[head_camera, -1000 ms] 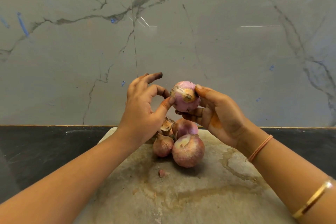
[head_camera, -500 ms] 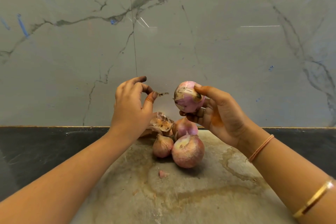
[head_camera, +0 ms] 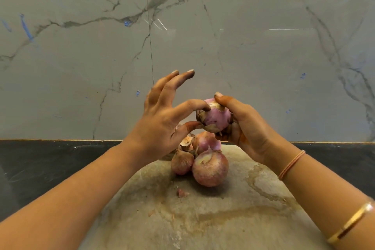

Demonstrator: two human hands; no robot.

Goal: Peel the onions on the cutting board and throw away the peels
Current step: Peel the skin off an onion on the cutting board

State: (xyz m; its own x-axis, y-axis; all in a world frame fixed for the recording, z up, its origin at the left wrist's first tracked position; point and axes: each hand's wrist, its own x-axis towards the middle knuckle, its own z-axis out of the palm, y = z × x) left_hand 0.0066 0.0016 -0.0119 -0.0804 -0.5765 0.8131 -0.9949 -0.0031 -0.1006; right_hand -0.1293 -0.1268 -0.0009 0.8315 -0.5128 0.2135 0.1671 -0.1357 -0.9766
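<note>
The right hand (head_camera: 247,128) grasps a partly peeled onion (head_camera: 216,116) in curled fingers, lifted above the far edge of the cutting board (head_camera: 203,219). The left hand (head_camera: 160,126) pinches the skin on its left side between thumb and forefinger; its other fingers are spread out. Three more onions (head_camera: 210,168) lie together near the board's far edge, with loose peels (head_camera: 186,143) behind them. The board lies on the dark tabletop (head_camera: 50,160).

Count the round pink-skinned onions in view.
4. A raised onion sits in the right hand, pinched by the left hand; three cluster on the stained grey cutting board: large front onion, small brown onion left, partly peeled onion behind. Others may be hidden.
</note>
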